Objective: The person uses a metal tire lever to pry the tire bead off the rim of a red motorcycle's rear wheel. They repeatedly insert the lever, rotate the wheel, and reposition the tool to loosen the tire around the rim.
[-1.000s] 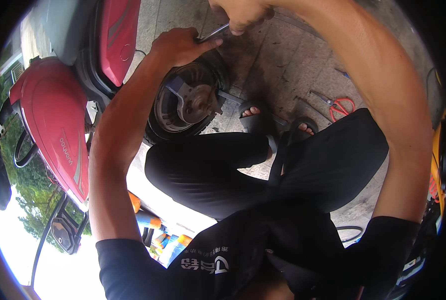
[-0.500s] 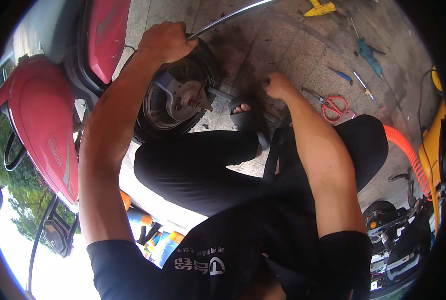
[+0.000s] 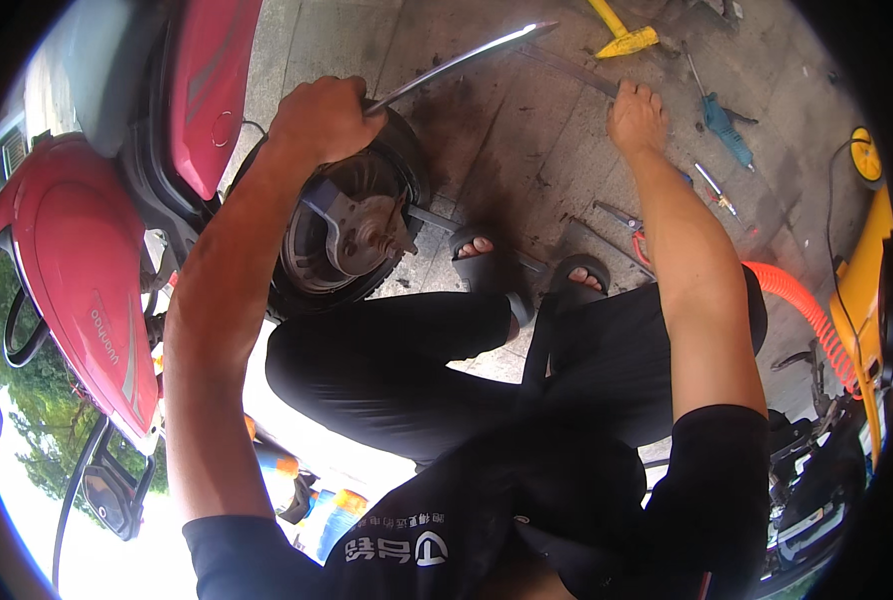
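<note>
My left hand (image 3: 322, 120) is closed around a shiny metal tyre lever (image 3: 457, 65), whose tapered tip points away to the upper right. That hand is over the upper rim of a black-tyred wheel (image 3: 407, 140), which has a grey metal hub (image 3: 362, 232) and a stub axle at its centre. Out to the right, my right hand (image 3: 637, 115) has its fingers curled over the near end of a dull flat metal bar (image 3: 572, 70) on the paved floor. The underside of that grip is hidden.
A red scooter body (image 3: 77, 260) stands at the left. On the floor at the right are a yellow hammer (image 3: 629, 42), a teal air blow gun (image 3: 727, 130), a slim pen-like tool (image 3: 717, 190) and red-handled scissors (image 3: 622, 217), partly behind my forearm. An orange coiled hose (image 3: 797, 295) runs to a yellow machine (image 3: 857, 300).
My right hand has moved away from near my foot, forward and to the right, onto the flat bar's end. My left hand still grips the tyre lever, a little lower in view.
</note>
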